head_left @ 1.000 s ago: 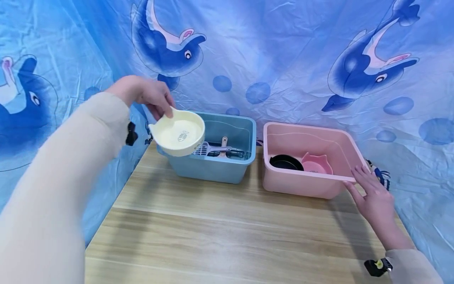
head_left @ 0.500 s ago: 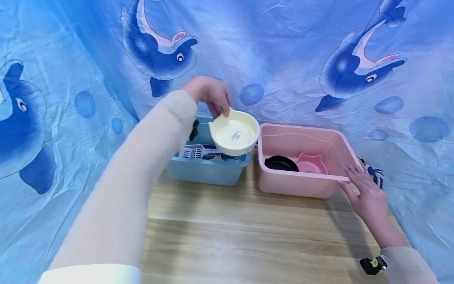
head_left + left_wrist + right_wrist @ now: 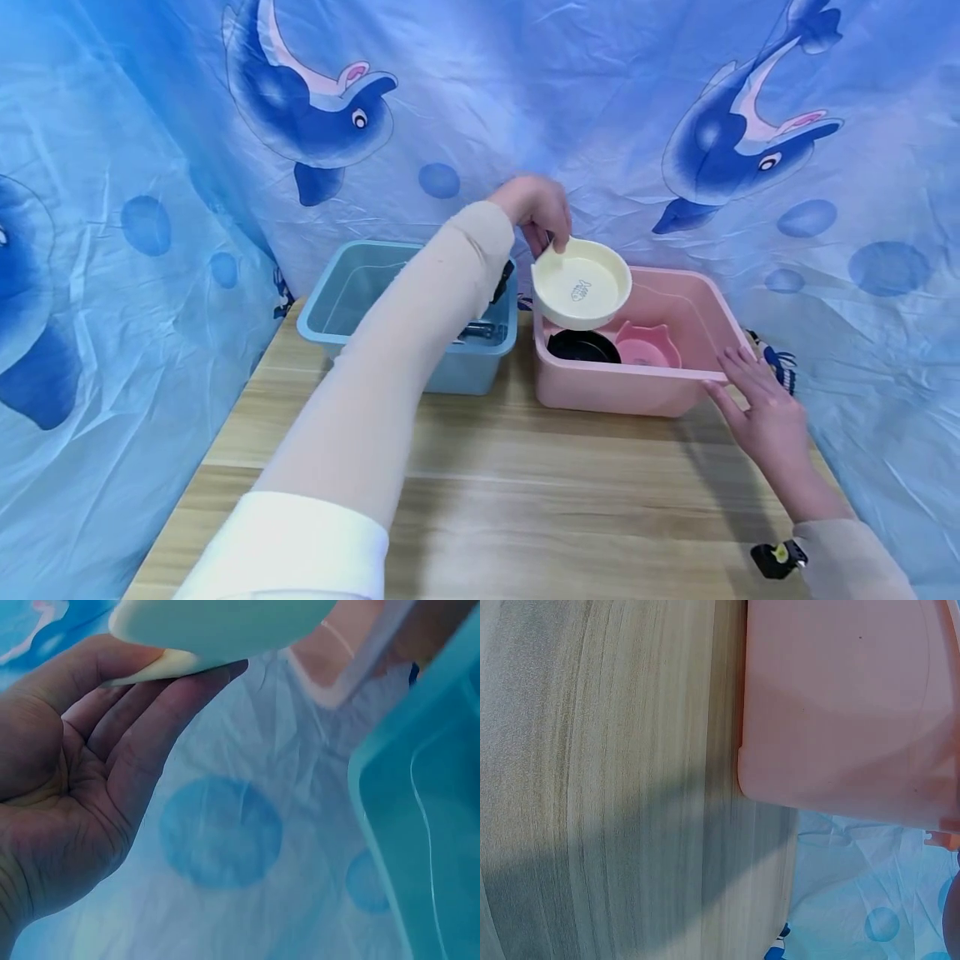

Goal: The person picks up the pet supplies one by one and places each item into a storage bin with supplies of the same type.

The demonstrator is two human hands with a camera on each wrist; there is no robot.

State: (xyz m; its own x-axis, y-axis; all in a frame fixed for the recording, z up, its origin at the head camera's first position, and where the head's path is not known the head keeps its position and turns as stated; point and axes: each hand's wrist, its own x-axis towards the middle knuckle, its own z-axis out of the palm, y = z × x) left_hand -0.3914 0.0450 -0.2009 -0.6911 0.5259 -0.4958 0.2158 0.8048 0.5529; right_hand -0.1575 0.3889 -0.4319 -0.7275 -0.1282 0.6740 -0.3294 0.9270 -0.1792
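Note:
My left hand (image 3: 537, 210) pinches the rim of a cream cat-eared pet bowl (image 3: 581, 287), its inside with a fish print tipped toward the head camera. The bowl hangs over the left part of the pink bin (image 3: 630, 392). In the left wrist view, thumb and fingers (image 3: 142, 742) clasp the bowl's edge (image 3: 217, 630). Inside the pink bin lie a black bowl (image 3: 583, 347) and a pink cat-eared bowl (image 3: 648, 345). My right hand (image 3: 767, 414) rests on that bin's front right corner, fingers extended. Only a sliver of it shows in the right wrist view.
Left of the pink bin stands a blue bin (image 3: 330, 317), partly covered by my left forearm; a dark item (image 3: 478, 330) shows inside it. Both bins stand on a wooden table (image 3: 525, 500). A blue dolphin-print curtain (image 3: 480, 100) hangs behind and at the sides.
My left hand has carried the cream bowl rightward, from above the blue bin to above the pink bin. The right hand stays on the pink bin's corner. The head view has shifted slightly.

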